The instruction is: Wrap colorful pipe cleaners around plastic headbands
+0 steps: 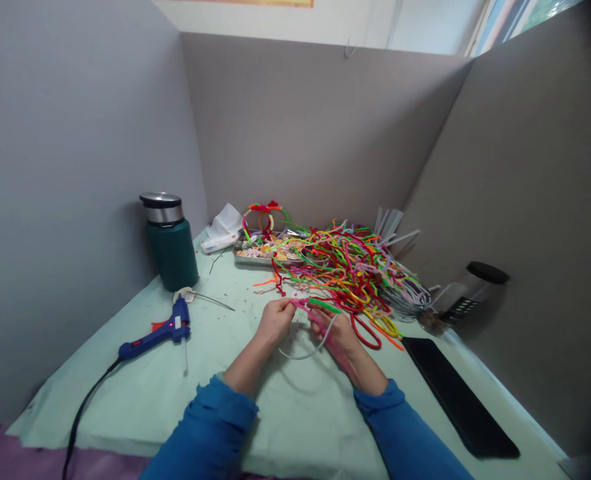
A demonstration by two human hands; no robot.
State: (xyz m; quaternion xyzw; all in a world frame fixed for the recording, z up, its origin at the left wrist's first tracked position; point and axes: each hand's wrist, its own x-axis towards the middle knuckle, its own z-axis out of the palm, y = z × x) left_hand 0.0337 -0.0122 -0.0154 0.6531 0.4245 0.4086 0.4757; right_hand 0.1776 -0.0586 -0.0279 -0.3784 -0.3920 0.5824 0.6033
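Both hands are close together over the middle of the table. My left hand [276, 321] is closed, pinching the end of a pink yarn-like strand [300, 303]. My right hand [339, 333] is closed round a wire ring [306, 357] wrapped partly in green [324, 305]; the ring's bare pale-grey part curves down between the hands. Pink strands also run through my right palm and hang along the wrist. The fingertips of my right hand are partly hidden behind the green wrap.
Behind the hands lies a tangled heap of coloured strands [355, 260], beside a metal tray [255, 261] of small pieces. At left are a blue glue gun [150, 339] and green bottle [172, 253]; at right, a black flat object [458, 393] and a tipped clear container [468, 293].
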